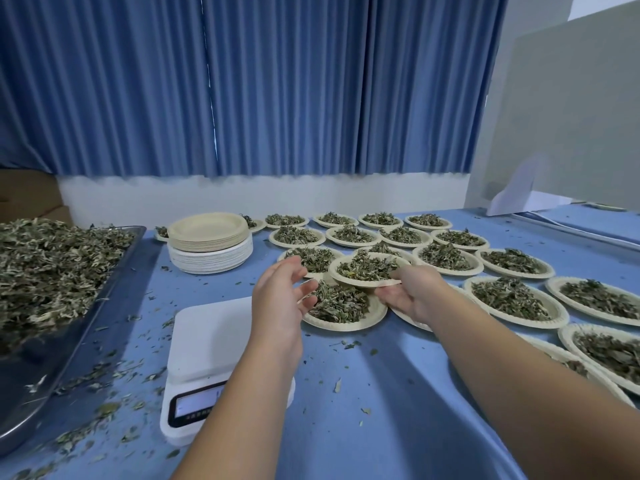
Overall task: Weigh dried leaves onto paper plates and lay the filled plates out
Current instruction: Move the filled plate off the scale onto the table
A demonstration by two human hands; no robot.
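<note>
Presently the filled plate (353,282) is pinched by its near rim in the right hand (412,294), held just ahead of it over a laid plate (346,325), the left hand (280,292) spread loose and empty alongside.

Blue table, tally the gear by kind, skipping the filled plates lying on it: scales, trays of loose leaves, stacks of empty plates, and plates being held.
White digital scale: 1
Metal tray of loose dried leaves: 1
Stack of empty round paper plates: 1
Filled paper plate held by the right hand: 1
Total: 4
</note>
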